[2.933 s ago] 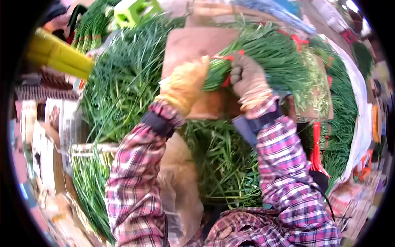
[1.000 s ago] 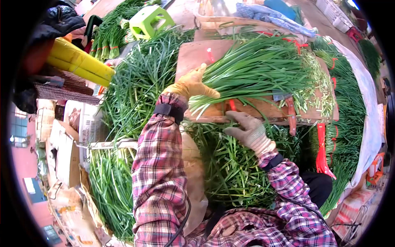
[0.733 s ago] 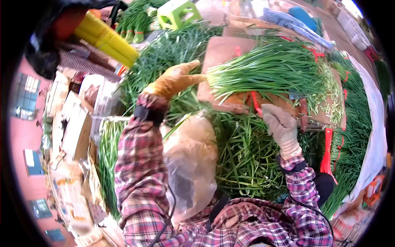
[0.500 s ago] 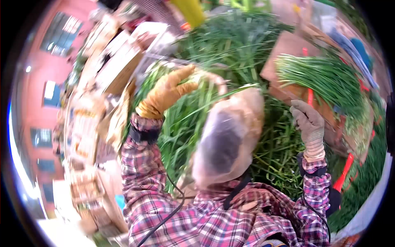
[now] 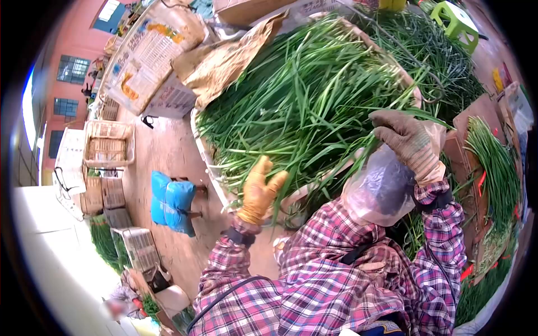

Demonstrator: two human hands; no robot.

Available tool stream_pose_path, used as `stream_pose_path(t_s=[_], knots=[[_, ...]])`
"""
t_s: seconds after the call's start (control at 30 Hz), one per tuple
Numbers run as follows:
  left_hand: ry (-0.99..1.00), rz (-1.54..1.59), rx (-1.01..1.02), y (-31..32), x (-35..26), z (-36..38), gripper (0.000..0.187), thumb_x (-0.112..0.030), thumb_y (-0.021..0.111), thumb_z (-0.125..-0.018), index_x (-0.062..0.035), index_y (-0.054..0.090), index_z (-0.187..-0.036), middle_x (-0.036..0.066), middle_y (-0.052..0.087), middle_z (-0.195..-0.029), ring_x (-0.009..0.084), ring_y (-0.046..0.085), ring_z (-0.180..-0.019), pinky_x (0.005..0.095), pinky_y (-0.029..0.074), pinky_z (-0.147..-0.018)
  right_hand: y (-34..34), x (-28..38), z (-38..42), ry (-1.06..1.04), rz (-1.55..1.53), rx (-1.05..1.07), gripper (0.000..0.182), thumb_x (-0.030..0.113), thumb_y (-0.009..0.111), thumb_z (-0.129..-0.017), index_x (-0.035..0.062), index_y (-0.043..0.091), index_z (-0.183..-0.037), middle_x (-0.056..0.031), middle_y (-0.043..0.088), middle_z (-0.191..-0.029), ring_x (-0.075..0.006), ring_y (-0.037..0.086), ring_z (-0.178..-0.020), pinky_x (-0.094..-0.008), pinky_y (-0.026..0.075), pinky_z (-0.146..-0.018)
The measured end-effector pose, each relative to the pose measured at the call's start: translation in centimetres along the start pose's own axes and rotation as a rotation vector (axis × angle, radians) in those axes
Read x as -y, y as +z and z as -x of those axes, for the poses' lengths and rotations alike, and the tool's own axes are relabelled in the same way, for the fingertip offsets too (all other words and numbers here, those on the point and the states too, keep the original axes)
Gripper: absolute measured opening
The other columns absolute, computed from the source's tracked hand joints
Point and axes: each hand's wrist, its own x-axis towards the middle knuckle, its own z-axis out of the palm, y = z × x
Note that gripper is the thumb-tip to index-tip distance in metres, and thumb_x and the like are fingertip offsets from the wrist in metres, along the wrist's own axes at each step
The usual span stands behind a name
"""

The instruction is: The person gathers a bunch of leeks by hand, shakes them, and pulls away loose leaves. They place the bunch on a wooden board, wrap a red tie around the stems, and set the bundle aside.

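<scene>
Turned from the bunch (image 5: 496, 165) on the board (image 5: 481, 107) to loose greens (image 5: 302, 106) in the basket (image 5: 208, 168) — apparently shifting work there. Noted: left hand (image 5: 260, 190) spread, empty, near the basket's rim; right hand (image 5: 409, 143) loosely bent — without visible grip — beside greens.

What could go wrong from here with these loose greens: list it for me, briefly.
Spilling: the greens lie jumbled in the crate, and some blades poke past its rim, so they might bend or drop out if brushed.

Snagging: a black cable loops along the left sleeve; it could catch on the crate, since the left hand is right by its edge.

Bruising: the right hand is near long blades, which a hard grip could crush.
</scene>
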Motion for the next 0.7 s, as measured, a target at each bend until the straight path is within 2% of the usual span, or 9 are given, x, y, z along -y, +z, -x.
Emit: stream_pose_path(t_s=[0.13, 0.23, 0.33, 0.43, 0.5, 0.57, 0.63, 0.67, 0.7], knots=[[0.165, -0.426, 0.077, 2.3, 0.7, 1.5, 0.064, -0.035, 0.071, -0.074, -0.0005, 0.046, -0.123, 0.019, 0.058, -0.101, 0.0332, 0.056, -0.090, 0.0356, 0.046, -0.078, 0.8, 0.1, -0.7, 0.059, 0.099, 0.005, 0.031, 0.005, 0.059, -0.084, -0.0023, 0.055, -0.113, -0.0070, 0.062, -0.097, -0.0120, 0.058, -0.082, -0.0236, 0.048, -0.072], [0.143, -0.472, 0.122, 3.2, 0.7, 1.2, 0.059, -0.032, 0.069, -0.074, -0.0006, 0.048, -0.118, 0.017, 0.058, -0.098, 0.0344, 0.056, -0.087, 0.0411, 0.046, -0.072, 1.0, 0.7, -0.7, 0.079, 0.121, -0.015, 0.030, 0.005, 0.058, -0.084, -0.0022, 0.056, -0.113, -0.0068, 0.062, -0.097, -0.0116, 0.058, -0.081, -0.0234, 0.048, -0.072], [0.134, -0.460, 0.068, 2.5, 1.7, 0.5, 0.043, -0.024, 0.067, -0.075, -0.0070, 0.055, -0.114, 0.014, 0.060, -0.092, 0.0319, 0.058, -0.083, 0.0397, 0.047, -0.069, 0.1, 0.7, -1.1, 0.074, 0.211, 0.011, 0.029, 0.006, 0.059, -0.084, -0.0025, 0.057, -0.112, -0.0069, 0.062, -0.098, -0.0115, 0.058, -0.083, -0.0232, 0.048, -0.072], [0.108, -0.457, -0.036, -0.1, 2.1, -1.2, 0.032, -0.020, 0.064, -0.077, -0.0124, 0.061, -0.108, 0.013, 0.061, -0.084, 0.0303, 0.059, -0.076, 0.0386, 0.047, -0.067, -1.5, -0.5, -1.6, 0.211, -0.090, -0.154, 0.032, 0.010, 0.065, -0.079, -0.0002, 0.059, -0.109, -0.0124, 0.063, -0.099, -0.0189, 0.059, -0.090, -0.0277, 0.047, -0.078], [0.248, -0.561, 0.041, -1.5, 1.2, -1.9, 0.052, -0.018, 0.069, -0.073, -0.0065, 0.051, -0.121, 0.016, 0.055, -0.112, 0.0334, 0.054, -0.096, 0.0397, 0.043, -0.082, -3.5, -1.8, -2.1, 0.188, 0.054, -0.250, 0.030, 0.012, 0.063, -0.080, -0.0002, 0.060, -0.108, -0.0133, 0.063, -0.100, -0.0170, 0.060, -0.085, -0.0262, 0.047, -0.075], [0.307, -0.765, 0.124, -2.0, -2.2, -2.6, 0.061, -0.018, 0.070, -0.072, -0.0018, 0.045, -0.125, 0.018, 0.046, -0.124, 0.0344, 0.048, -0.108, 0.0395, 0.039, -0.092, -6.2, -3.4, -2.6, 0.195, 0.285, -0.241, 0.028, 0.016, 0.061, -0.080, 0.0011, 0.063, -0.104, -0.0117, 0.064, -0.097, -0.0144, 0.060, -0.079, -0.0246, 0.047, -0.071], [0.449, -0.470, 0.059, -1.6, -6.9, -4.1, 0.060, -0.019, 0.070, -0.073, 0.0004, 0.046, -0.124, 0.020, 0.049, -0.123, 0.0328, 0.049, -0.110, 0.0378, 0.040, -0.092, -7.6, -3.4, -2.2, 0.318, 0.391, -0.237, 0.028, 0.023, 0.060, -0.080, 0.0034, 0.064, -0.099, -0.0090, 0.065, -0.085, -0.0136, 0.059, -0.071, -0.0239, 0.046, -0.067], [0.451, -0.311, 0.092, -0.9, -8.6, -5.8, 0.057, -0.021, 0.070, -0.074, 0.0014, 0.048, -0.122, 0.019, 0.054, -0.115, 0.0329, 0.054, -0.103, 0.0378, 0.043, -0.087, -8.5, -4.9, -2.7, 0.327, 0.252, -0.280, 0.030, 0.028, 0.061, -0.078, 0.0036, 0.065, -0.095, -0.0080, 0.063, -0.072, -0.0150, 0.059, -0.064, -0.0260, 0.047, -0.061], [0.379, -0.047, 0.186, 0.6, -9.7, -7.9, 0.053, -0.020, 0.069, -0.076, 0.0021, 0.049, -0.120, 0.019, 0.059, -0.106, 0.0333, 0.057, -0.096, 0.0370, 0.046, -0.083, -8.8, -4.6, -3.0, 0.332, 0.255, -0.301, 0.030, 0.028, 0.061, -0.078, 0.0036, 0.065, -0.095, -0.0080, 0.063, -0.072, -0.0150, 0.059, -0.064, -0.0260, 0.047, -0.061]])
